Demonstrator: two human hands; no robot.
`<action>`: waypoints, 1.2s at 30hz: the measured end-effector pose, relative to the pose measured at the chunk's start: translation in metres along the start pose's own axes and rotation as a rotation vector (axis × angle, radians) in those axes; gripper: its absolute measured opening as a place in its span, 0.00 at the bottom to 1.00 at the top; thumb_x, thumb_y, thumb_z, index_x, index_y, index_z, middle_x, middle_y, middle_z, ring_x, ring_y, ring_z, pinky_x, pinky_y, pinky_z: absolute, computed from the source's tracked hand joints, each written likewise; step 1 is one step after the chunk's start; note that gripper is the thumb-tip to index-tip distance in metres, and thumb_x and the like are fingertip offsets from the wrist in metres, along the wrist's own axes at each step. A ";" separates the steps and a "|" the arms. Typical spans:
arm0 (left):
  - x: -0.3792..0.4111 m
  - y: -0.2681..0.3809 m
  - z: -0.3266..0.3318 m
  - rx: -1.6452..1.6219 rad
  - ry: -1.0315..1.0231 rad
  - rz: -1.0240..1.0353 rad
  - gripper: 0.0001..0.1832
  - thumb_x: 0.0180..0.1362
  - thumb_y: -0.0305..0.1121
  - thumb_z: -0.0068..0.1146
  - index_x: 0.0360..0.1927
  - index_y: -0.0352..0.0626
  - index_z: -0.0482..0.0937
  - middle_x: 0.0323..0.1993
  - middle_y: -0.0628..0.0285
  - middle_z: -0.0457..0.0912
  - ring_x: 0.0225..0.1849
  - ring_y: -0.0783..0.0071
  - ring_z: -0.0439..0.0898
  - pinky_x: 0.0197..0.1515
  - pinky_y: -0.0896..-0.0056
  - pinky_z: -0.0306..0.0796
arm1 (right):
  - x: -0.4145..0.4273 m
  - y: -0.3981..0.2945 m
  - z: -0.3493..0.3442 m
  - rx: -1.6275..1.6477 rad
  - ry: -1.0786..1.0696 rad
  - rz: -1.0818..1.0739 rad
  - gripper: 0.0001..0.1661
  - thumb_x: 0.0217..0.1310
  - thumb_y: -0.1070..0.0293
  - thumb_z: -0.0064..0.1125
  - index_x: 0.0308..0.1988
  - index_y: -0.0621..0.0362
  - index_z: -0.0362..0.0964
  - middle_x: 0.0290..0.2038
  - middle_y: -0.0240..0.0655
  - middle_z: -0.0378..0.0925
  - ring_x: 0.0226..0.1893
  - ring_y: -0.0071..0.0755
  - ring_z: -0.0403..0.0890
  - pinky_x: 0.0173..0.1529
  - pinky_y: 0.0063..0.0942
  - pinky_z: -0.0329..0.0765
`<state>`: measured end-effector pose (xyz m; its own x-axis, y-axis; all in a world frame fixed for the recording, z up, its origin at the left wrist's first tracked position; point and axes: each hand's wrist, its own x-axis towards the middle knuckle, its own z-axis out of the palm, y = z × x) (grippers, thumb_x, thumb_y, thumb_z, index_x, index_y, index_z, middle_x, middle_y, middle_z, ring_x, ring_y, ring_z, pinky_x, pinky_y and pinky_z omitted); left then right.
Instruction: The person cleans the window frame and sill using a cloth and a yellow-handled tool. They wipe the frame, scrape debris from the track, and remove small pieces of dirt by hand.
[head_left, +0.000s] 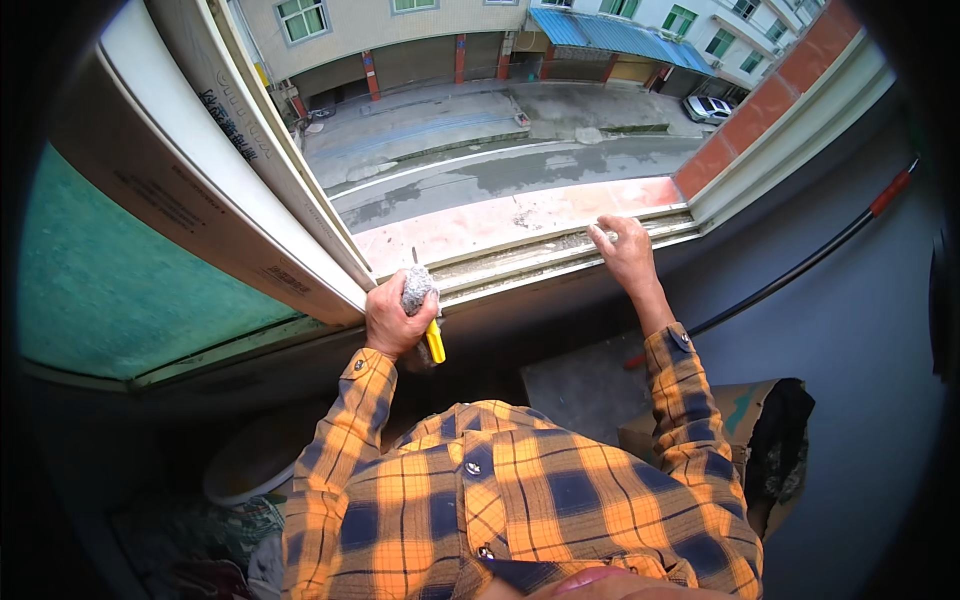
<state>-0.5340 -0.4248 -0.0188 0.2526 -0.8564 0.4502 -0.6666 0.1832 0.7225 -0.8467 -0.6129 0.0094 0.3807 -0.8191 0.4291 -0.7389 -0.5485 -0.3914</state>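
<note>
My left hand (397, 315) is closed around a grey, fuzzy wad (417, 289) and a tool with a yellow handle (435, 341); a thin metal tip sticks up beyond the wad. It rests by the left end of the window's sliding track (510, 266). Over the right part of that track is my right hand (626, 247), fingers curled with thumb and forefinger apart, nothing visible between them. The track's grooves look dirty. Outside the frame lies a pink tiled sill (517, 217) with dark specks.
Printed cardboard (202, 187) leans at the left beside a green window pane (127, 277). At the right, a dark rod with red ends (787, 277) leans by the wall. An open cardboard box (739, 409) stands below. The open window overlooks a street.
</note>
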 end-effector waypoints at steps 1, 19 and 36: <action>-0.001 0.000 0.001 0.002 -0.001 -0.002 0.11 0.49 0.34 0.60 0.31 0.37 0.76 0.25 0.51 0.79 0.28 0.52 0.80 0.34 0.62 0.73 | 0.001 0.004 -0.001 -0.096 -0.030 0.169 0.22 0.52 0.53 0.66 0.35 0.64 0.80 0.32 0.45 0.82 0.38 0.50 0.80 0.46 0.42 0.75; -0.002 0.000 0.003 -0.025 0.014 0.024 0.11 0.49 0.34 0.61 0.31 0.38 0.76 0.24 0.52 0.79 0.27 0.53 0.81 0.33 0.62 0.74 | 0.008 -0.075 0.050 -0.322 -0.215 0.623 0.18 0.44 0.53 0.72 0.31 0.55 0.82 0.31 0.38 0.83 0.39 0.43 0.81 0.50 0.43 0.60; -0.001 -0.002 0.002 0.031 0.025 0.041 0.15 0.48 0.38 0.62 0.33 0.37 0.76 0.23 0.51 0.80 0.26 0.53 0.81 0.32 0.61 0.76 | -0.032 -0.076 0.018 0.582 0.024 0.357 0.10 0.48 0.70 0.67 0.30 0.67 0.81 0.25 0.41 0.82 0.26 0.32 0.81 0.35 0.26 0.77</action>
<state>-0.5340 -0.4257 -0.0217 0.2414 -0.8362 0.4924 -0.6980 0.2029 0.6868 -0.7923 -0.5482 0.0107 0.1515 -0.9664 0.2074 -0.3950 -0.2516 -0.8836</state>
